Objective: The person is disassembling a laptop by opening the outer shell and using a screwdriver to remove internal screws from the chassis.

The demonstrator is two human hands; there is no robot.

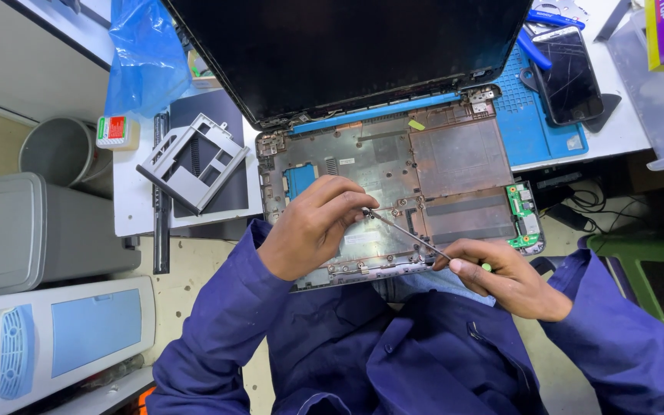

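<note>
An opened laptop base [455, 165] lies in front of me, its inside bare, with the dark screen lid [347, 54] tilted back. My right hand [512, 280] grips a thin screwdriver [405, 233] by its green-tipped handle; the shaft slants up-left, its tip at the chassis middle. My left hand [313, 227] rests on the chassis, its fingertips pinched right at the screwdriver's tip. What lies under the fingertips is hidden. A small green circuit board [524, 215] sits at the base's right edge.
A grey metal drive bracket [194, 161] lies on a dark panel to the left. A blue work mat [536, 115] carries a cracked phone [570, 73] and blue-handled pliers [547, 19]. A blue plastic bag [144, 54], a grey bin [59, 150] and grey machines [32, 230] stand at left.
</note>
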